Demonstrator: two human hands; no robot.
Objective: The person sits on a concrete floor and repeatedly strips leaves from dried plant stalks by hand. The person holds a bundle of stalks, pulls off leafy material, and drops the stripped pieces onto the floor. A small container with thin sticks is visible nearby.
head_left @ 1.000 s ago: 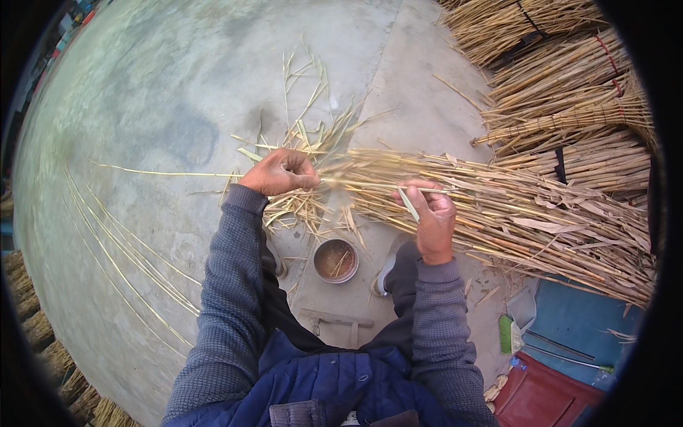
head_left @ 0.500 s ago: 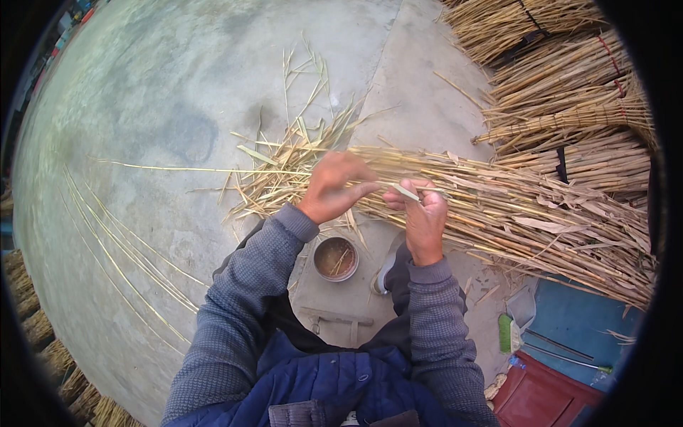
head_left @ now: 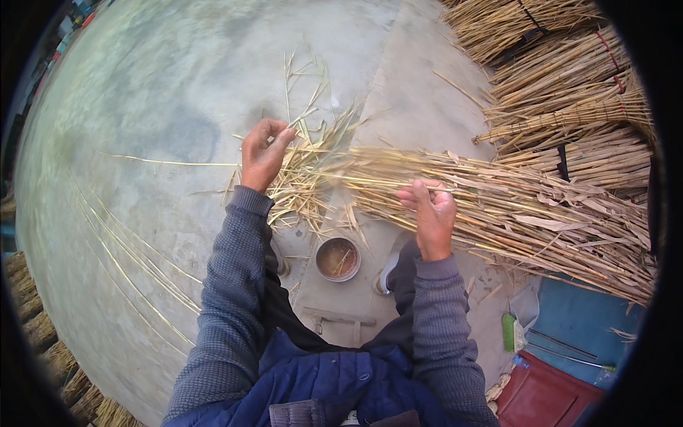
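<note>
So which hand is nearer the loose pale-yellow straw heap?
The left hand, at the left side of the straw heap; the right hand is farther right, over long tan stalks.

Floor (head_left: 142,85) lies open forward-left — a long stalk bundle (head_left: 512,203) blocks the right.

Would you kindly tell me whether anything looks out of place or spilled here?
Loose dry strips lie strewn on the floor near the left hand, untidy compared with the tied bundles at right; a few straw bits also sit inside the bowl.
</note>
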